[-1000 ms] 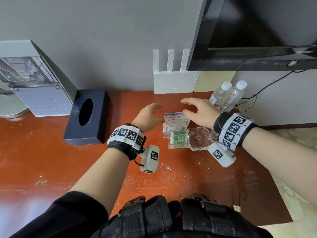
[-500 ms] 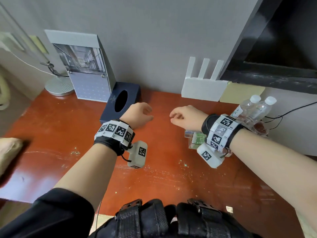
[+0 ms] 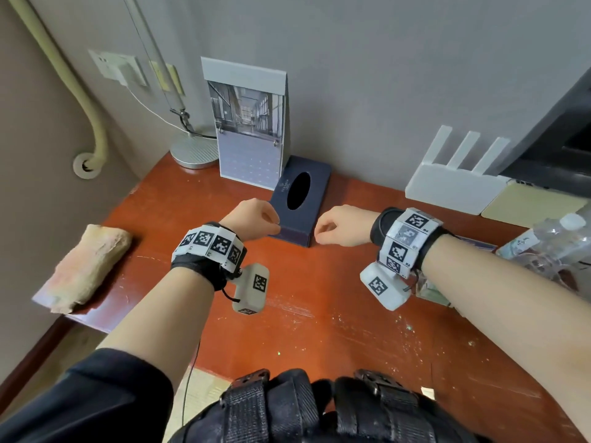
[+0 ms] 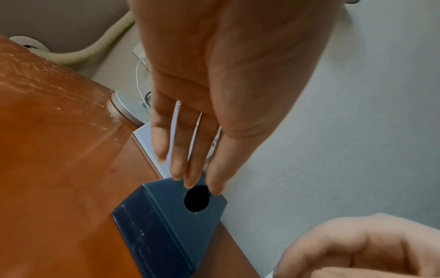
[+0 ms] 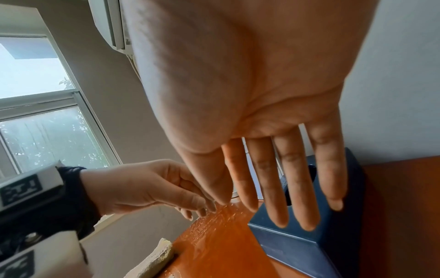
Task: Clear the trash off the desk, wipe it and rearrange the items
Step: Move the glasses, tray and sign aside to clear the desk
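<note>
A dark blue tissue box (image 3: pixel 315 199) lies on the red-brown desk (image 3: pixel 319 321) near the wall. My left hand (image 3: pixel 256 219) hovers at its near left corner and my right hand (image 3: pixel 339 231) at its near right corner. In the left wrist view the left hand's fingers (image 4: pixel 195 169) are straight and empty above the box (image 4: pixel 166 216). The right wrist view shows the right hand's fingers (image 5: pixel 297 197) straight and empty over the box (image 5: pixel 309 248). I cannot tell if either hand touches it. A folded cloth (image 3: pixel 89 263) lies at the desk's left edge.
A standing calendar (image 3: pixel 252 129) and a lamp base (image 3: pixel 195 151) are behind the box. A white router (image 3: pixel 454 190) and a yellow pad (image 3: pixel 527 203) lean on the wall. Water bottles (image 3: pixel 559 241) lie at the right. Small specks dot the desk front.
Both hands left the card and glass dishes on the right and moved left to the tissue box. The head view swung left, bringing the cloth and lamp into sight.
</note>
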The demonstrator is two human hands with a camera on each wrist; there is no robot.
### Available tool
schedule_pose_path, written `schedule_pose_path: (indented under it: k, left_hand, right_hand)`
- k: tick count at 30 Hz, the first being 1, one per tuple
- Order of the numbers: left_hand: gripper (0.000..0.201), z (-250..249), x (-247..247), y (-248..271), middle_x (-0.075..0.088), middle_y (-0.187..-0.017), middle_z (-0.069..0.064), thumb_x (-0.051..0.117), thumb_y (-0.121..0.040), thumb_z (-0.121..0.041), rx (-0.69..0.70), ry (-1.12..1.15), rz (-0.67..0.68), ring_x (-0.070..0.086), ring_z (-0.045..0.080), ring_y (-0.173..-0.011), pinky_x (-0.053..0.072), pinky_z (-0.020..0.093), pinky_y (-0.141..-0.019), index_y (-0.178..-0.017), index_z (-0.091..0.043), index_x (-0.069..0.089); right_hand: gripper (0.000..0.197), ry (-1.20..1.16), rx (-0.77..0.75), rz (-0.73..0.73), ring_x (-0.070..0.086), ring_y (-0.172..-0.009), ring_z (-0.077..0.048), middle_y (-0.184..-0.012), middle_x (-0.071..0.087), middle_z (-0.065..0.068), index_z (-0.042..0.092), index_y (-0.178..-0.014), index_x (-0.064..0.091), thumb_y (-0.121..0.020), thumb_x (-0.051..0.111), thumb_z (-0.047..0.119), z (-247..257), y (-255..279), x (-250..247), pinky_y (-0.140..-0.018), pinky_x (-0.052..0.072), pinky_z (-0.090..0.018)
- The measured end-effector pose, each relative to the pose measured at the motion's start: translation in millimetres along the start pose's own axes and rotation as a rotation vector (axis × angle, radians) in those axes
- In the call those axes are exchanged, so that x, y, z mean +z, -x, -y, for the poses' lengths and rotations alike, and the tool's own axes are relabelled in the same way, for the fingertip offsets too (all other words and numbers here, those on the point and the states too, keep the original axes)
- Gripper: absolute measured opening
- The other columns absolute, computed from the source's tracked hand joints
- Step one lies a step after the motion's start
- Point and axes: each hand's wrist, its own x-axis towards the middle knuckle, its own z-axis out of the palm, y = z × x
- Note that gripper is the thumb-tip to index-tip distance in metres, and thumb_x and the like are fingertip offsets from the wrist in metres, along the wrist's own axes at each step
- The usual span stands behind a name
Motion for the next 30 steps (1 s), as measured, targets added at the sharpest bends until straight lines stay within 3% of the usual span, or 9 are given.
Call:
schedule_pose_path:
  k: [6,10,17,20,26,30]
  left_hand:
    - [0.018,34,-25,-6,0.066,-0.101,0.002,0.066,-0.084,-0.02,-0.01,0.034,-0.018,0.063,0.019,-0.093,0.049,0.025,-0.074,-0.1,-0.012,0.069]
    - [0.019,49,-37,-16,0.066,-0.102,0.002,0.068,-0.084,-0.02,0.001,0.045,-0.014,0.059,0.014,-0.091,0.044,0.022,-0.075,-0.1,-0.012,0.069]
    - [0.019,74,-65,-44,0.067,-0.103,0.003,0.07,-0.082,-0.019,0.014,0.064,-0.017,0.059,0.013,-0.091,0.043,0.022,-0.076,-0.099,-0.01,0.07]
    - [0.02,84,-78,-59,0.068,-0.103,0.005,0.07,-0.082,-0.019,0.028,0.073,-0.051,0.061,0.015,-0.092,0.045,0.022,-0.075,-0.099,-0.009,0.069]
    - [0.03,92,-101,-90,0.062,-0.116,0.006,0.063,-0.085,-0.016,0.03,0.159,-0.218,0.058,0.019,-0.102,0.044,0.024,-0.078,-0.114,-0.008,0.062]
    - [0.036,96,-114,-116,0.054,-0.127,0.008,0.062,-0.086,-0.016,0.039,0.209,-0.272,0.054,0.022,-0.112,0.042,0.026,-0.084,-0.121,-0.008,0.058]
  right_hand:
    - [0.025,0.016,-0.041,0.007,0.058,-0.101,-0.014,-0.11,0.065,0.003,0.017,-0.111,0.067,-0.092,0.054,0.027,33,-31,-5,-0.087,0.044,-0.026]
    - [0.024,-0.01,-0.046,0.004,0.058,-0.089,-0.013,-0.098,0.063,0.003,0.013,-0.109,0.067,-0.092,0.053,0.024,53,-51,-12,-0.086,0.047,-0.029]
    - [0.022,-0.045,-0.003,-0.049,0.064,-0.09,-0.018,-0.094,0.064,0.004,0.014,-0.106,0.067,-0.093,0.053,0.025,75,-86,-30,-0.083,0.05,-0.031]
    - [0.022,-0.083,0.015,-0.12,0.06,-0.092,-0.015,-0.096,0.063,0.004,0.014,-0.107,0.067,-0.093,0.053,0.025,79,-100,-40,-0.08,0.045,-0.024]
    - [0.024,-0.133,0.023,-0.326,0.06,-0.102,-0.02,-0.11,0.066,-0.004,0.011,-0.112,0.065,-0.094,0.052,0.019,82,-129,-56,-0.091,0.044,-0.027]
    - [0.02,-0.124,0.098,-0.525,0.059,-0.099,-0.025,-0.103,0.068,-0.002,0.014,-0.1,0.068,-0.091,0.052,0.021,79,-153,-69,-0.098,0.041,-0.043]
